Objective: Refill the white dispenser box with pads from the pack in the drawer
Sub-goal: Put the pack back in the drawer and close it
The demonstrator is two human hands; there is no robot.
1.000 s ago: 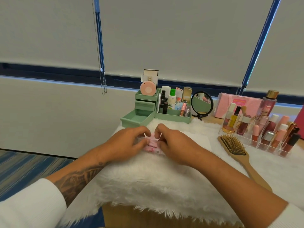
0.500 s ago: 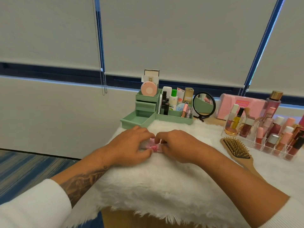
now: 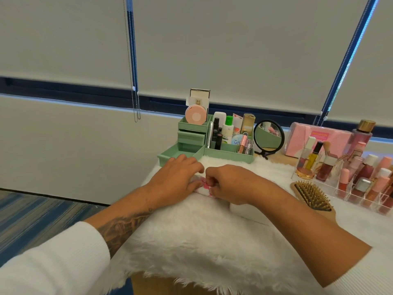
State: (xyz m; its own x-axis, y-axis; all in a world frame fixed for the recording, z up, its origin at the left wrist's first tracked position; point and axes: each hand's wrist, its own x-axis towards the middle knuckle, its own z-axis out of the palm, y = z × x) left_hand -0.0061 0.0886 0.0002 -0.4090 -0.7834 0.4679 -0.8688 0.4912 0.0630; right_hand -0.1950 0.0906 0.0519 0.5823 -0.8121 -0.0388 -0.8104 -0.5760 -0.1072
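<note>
A small pink-and-white pad pack (image 3: 204,186) lies on the white fur mat, mostly covered by both hands. My left hand (image 3: 176,180) holds its left side, fingers curled over it. My right hand (image 3: 228,183) pinches its right edge with thumb and fingertips. Behind my left hand the green organizer's bottom drawer (image 3: 170,155) stands pulled out. A white flat box (image 3: 253,213) lies under my right forearm, only a strip of it showing.
The green organizer (image 3: 225,145) with bottles and tubes stands behind the hands. A round black mirror (image 3: 269,135), a pink box (image 3: 314,143), a clear rack of cosmetics (image 3: 357,177) and a wooden hairbrush (image 3: 312,194) fill the right. The mat's front edge overhangs the table.
Both hands have closed in over the pack, hiding more of it. The camera has shifted slightly, so the scene sits a little to the right.
</note>
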